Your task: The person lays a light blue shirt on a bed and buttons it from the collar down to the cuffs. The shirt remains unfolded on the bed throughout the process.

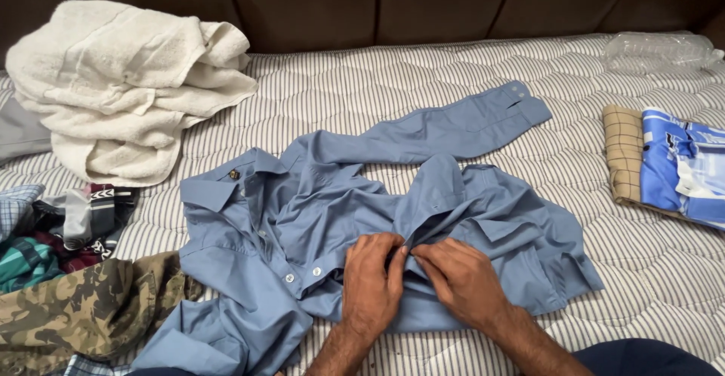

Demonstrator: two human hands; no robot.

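A blue button-up shirt lies crumpled on a striped quilted mattress, collar to the left, one sleeve stretched toward the upper right. My left hand and my right hand meet at the shirt's front placket near the middle. Both pinch the blue fabric between fingertips, close to a row of white buttons. The fingers hide the exact spot they grip.
A heap of white towels sits at the back left. Camouflage cloth and mixed patterned clothes lie at the left edge. Folded checked and blue-white garments rest at the right, a clear plastic bottle behind them. A dark headboard runs along the back.
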